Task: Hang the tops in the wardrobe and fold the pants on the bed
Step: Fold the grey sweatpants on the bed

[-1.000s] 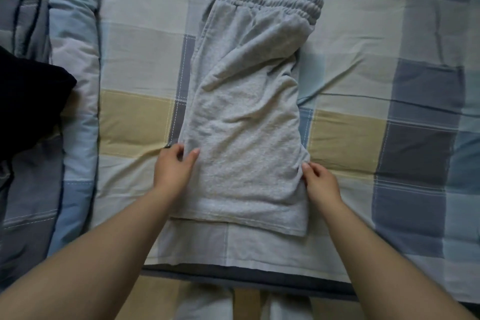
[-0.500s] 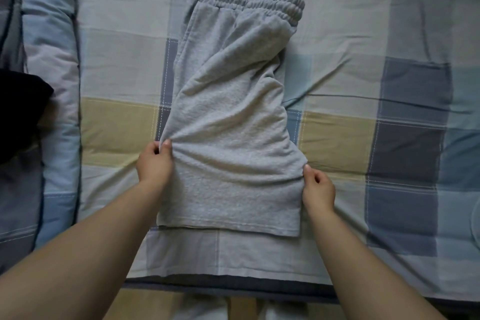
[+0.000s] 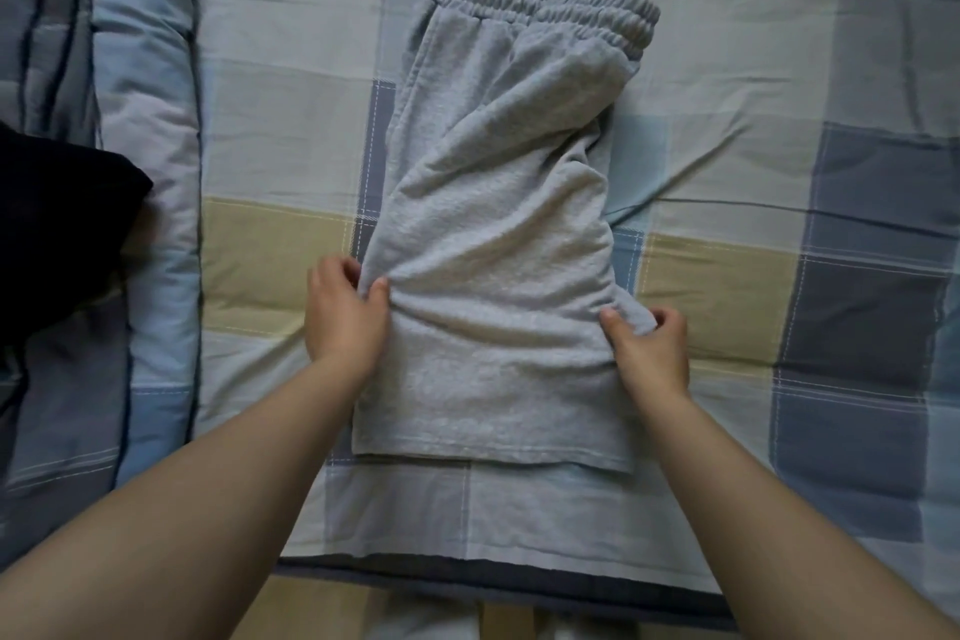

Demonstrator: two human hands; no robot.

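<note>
Grey pants [image 3: 498, 234]: folded lengthwise on the checked bed [image 3: 779, 68]. Left hand [image 3: 345, 312] and right hand [image 3: 649, 346], each grip newly pinching a side edge (earlier merely resting), probably ready to fold crosswise.

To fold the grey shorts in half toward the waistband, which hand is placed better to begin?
Neither clearly. The left hand pinches the left edge of the grey shorts, the right hand pinches the right edge, both midway along. Probably both lift together.
</note>
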